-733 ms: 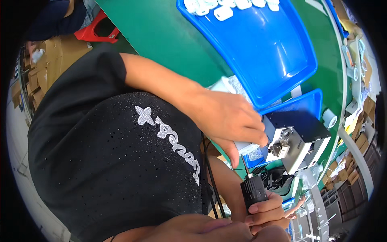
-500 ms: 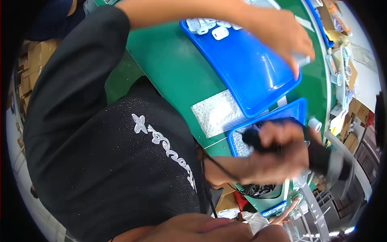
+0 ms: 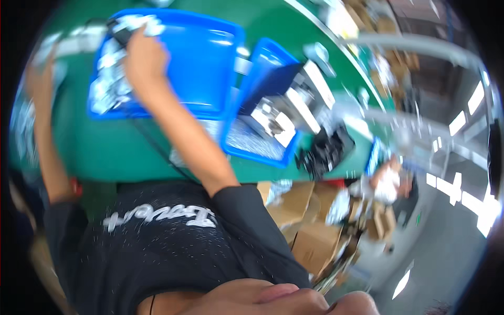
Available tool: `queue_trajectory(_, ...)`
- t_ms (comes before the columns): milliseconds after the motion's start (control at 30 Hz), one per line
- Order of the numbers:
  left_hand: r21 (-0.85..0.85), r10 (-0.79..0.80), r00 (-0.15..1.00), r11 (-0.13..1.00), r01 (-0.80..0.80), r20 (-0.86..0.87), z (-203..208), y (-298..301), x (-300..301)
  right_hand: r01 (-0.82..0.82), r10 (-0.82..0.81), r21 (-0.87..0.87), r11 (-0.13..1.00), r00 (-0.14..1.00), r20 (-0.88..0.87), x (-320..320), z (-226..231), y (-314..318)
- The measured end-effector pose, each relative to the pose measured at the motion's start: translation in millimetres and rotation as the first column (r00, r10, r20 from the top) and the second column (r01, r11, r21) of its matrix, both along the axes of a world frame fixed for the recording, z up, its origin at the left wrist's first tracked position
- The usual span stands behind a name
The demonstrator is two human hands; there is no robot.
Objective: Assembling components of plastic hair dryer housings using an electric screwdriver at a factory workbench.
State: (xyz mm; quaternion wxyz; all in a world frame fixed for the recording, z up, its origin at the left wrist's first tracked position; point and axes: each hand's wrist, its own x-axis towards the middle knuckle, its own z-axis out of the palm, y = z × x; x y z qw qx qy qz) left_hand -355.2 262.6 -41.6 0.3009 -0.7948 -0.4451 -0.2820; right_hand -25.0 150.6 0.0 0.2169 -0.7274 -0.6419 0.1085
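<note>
My right hand (image 3: 144,60) is over the left part of a large blue tray (image 3: 202,63), its fingers closed at a black handheld tool (image 3: 121,34); motion blur hides the tool's exact kind. Beneath and beside this hand is a pile of small white plastic pieces (image 3: 110,79). A thin dark cable (image 3: 152,142) runs from near the pile toward my body. My left hand (image 3: 42,79) is at the far left, beyond the tray's edge. Its fingers are smeared by motion, so I cannot see whether it holds anything.
A smaller blue tray (image 3: 257,157) stands right of the large one, with an open dark box (image 3: 275,86) and white boxes (image 3: 304,107) on it. A black bundle (image 3: 328,152) lies beside it on the green table (image 3: 105,152). Cardboard boxes (image 3: 315,244) stand below. Another person (image 3: 388,181) is further right.
My view has turned, so the trays appear further left. My right hand has moved from the smaller tray to the white pieces in the large tray. My left hand has left the large tray.
</note>
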Motion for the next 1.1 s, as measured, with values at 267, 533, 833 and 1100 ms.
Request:
queue_trajectory(267,0.003,0.232,0.972,0.973,-0.232,-0.041,-26.4,-120.3,-34.3,0.08,-0.087,-0.035,0.996,0.951,-0.297,0.6,-4.3,-0.1)
queue_trajectory(533,-0.182,0.502,0.827,0.815,-0.55,-0.253,20.8,-122.8,11.3,-0.069,0.072,0.029,0.997,0.774,-0.629,22.1,68.0,-51.7)
queue_trajectory(833,-0.164,-0.053,0.913,0.978,0.129,0.405,46.6,-169.8,28.9,-0.151,0.063,-0.019,0.988,0.519,-0.852,73.0,107.2,-138.4)
queue_trajectory(1100,-0.225,0.068,0.215,0.29,0.93,0.974,107.3,-258.9,232.0,-0.091,0.05,0.041,0.995,0.099,-0.994,93.4,86.1,-210.4)
